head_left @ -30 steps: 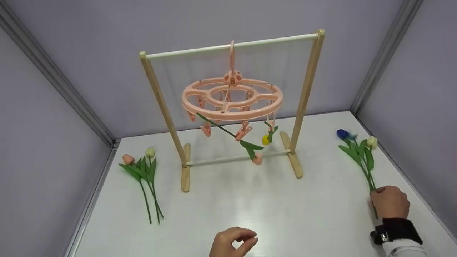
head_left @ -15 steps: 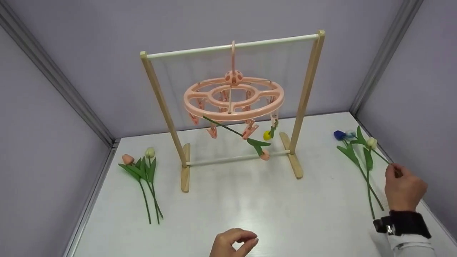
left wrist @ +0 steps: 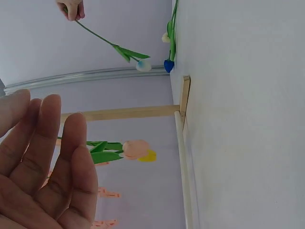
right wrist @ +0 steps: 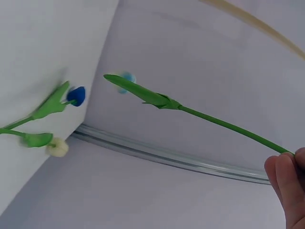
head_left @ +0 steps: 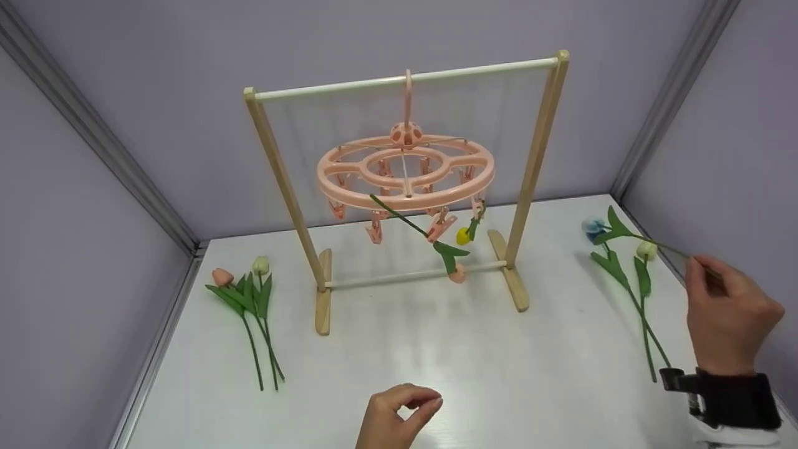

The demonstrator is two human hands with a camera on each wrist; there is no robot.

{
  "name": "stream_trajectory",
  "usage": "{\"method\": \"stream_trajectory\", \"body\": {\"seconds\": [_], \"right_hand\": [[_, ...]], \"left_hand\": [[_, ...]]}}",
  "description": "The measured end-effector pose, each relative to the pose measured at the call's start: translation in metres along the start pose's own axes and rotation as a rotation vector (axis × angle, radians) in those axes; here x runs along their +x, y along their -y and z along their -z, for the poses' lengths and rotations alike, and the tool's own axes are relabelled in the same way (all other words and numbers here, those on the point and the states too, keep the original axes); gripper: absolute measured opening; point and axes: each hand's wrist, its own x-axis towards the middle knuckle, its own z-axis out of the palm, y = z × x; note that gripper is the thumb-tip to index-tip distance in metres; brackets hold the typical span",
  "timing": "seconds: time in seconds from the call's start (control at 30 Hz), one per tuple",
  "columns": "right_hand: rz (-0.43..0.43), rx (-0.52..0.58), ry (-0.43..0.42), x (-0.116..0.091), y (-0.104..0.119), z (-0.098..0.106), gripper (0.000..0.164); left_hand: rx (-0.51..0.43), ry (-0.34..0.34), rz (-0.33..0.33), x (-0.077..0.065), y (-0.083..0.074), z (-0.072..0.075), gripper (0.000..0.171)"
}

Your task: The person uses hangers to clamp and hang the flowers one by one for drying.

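My right hand point(head_left: 729, 312) pinches the stem end of a light blue tulip point(left wrist: 143, 66) and holds it above the right side of the table. The bloom points left, away from the fingers; its leaf point(right wrist: 138, 90) partly covers it in the right wrist view. Below lie a dark blue tulip point(right wrist: 76, 96) and a white tulip point(head_left: 647, 251), their stems crossing. My left hand point(head_left: 399, 415) hovers at the front middle, fingers loosely curved toward the thumb, holding nothing. A pink round clip hanger point(head_left: 405, 202) carries a peach tulip point(head_left: 457, 273) and a yellow tulip point(head_left: 462, 236), both bloom-down in clips.
The hanger hooks over the white top bar point(head_left: 336, 89) of a wooden stand point(head_left: 536, 162) at the back middle. At the left lie a peach tulip point(head_left: 222, 277) and a whitish tulip point(head_left: 260, 265) with crossed stems. Grey walls point(head_left: 717, 143) enclose the table.
My right hand has lifted the light blue tulip from the bunch by its stem, moving up and to the right. The hanger has turned slightly. My left hand has barely moved.
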Motion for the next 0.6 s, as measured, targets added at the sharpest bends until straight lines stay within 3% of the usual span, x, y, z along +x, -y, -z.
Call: {"method": "stream_trajectory", "body": {"seconds": [0.13,0.2,0.43,0.6], "right_hand": [[0.004,0.083,0.011,0.0,0.023,0.008,0.025],[0.025,0.135,0.024,-0.001,0.032,0.012,0.025],[0.068,0.223,0.096,-0.014,0.06,0.02,0.02],[0.098,0.262,0.148,-0.024,0.075,0.024,0.015]], "left_hand": [[-0.031,0.01,0.119,0.011,0.002,0.003,0.024],[-0.018,0.006,0.137,0.019,0.003,0.005,0.024],[0.013,-0.027,0.121,0.047,0.004,0.016,0.024],[0.016,-0.071,0.093,0.061,-0.004,0.022,0.022]]}}
